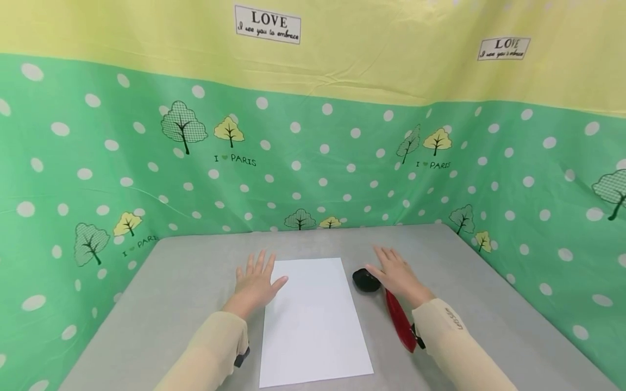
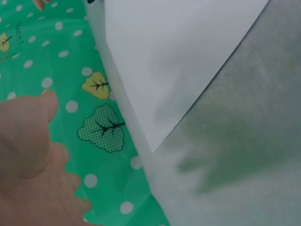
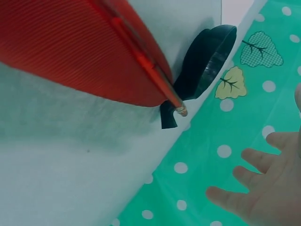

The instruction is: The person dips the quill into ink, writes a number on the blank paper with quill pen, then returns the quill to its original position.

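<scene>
A blank white sheet of paper (image 1: 313, 320) lies on the grey table. My left hand (image 1: 254, 287) hovers by its left edge, fingers spread and thumb toward the sheet; in the left wrist view the left hand (image 2: 28, 160) holds nothing. To the right of the paper lies a red feather pen (image 1: 400, 323), its shaft end by a small black pot-like holder (image 1: 365, 280). My right hand (image 1: 398, 274), fingers extended, is beside the holder and overlaps it slightly. The right wrist view shows the ribbed red feather pen (image 3: 84, 52) and black holder (image 3: 204, 63) up close, apart from the right hand (image 3: 268, 174).
A green and yellow cloth (image 1: 313, 152) with white dots and trees hangs round the back and sides of the table (image 1: 195, 282). Dark wrist devices (image 1: 242, 357) show at the cream sleeves (image 1: 210, 347).
</scene>
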`<state>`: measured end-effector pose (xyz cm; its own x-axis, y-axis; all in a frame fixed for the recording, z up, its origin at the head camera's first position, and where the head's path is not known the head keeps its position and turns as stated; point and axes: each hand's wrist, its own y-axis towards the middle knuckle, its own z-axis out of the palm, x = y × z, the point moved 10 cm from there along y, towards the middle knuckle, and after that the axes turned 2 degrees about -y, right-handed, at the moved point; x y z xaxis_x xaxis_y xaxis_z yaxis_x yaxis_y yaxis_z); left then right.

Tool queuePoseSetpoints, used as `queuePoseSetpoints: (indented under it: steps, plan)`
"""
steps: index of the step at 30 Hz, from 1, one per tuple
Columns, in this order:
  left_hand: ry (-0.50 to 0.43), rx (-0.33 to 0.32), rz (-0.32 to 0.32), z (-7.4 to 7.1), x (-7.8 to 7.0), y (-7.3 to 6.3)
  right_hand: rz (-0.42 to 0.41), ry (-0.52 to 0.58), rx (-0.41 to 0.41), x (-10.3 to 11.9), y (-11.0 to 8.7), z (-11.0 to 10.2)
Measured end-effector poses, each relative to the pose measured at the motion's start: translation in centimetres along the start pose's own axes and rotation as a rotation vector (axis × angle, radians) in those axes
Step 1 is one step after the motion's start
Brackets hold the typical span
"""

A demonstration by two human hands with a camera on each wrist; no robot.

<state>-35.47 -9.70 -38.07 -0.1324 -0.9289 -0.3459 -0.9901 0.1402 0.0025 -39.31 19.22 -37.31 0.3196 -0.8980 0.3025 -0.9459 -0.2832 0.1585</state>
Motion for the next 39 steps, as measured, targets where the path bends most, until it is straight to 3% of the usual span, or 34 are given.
queuePoseSetpoints:
  steps: [16, 26, 39]
  plan:
    - [-0.032, 0.034, 0.020, 1.3, 0.7, -0.9, 0.025, 0.075, 0.004, -1.7, -1.0, 0.7]
    - [-0.052, 0.057, 0.018, 2.3, 1.4, -1.4, 0.090, 0.098, 0.049, -3.0, -1.5, 1.6]
    - [-0.037, 0.066, 0.037, 3.8, 2.1, -1.9, 0.108, 0.041, 0.031, -3.5, -2.0, 1.8]
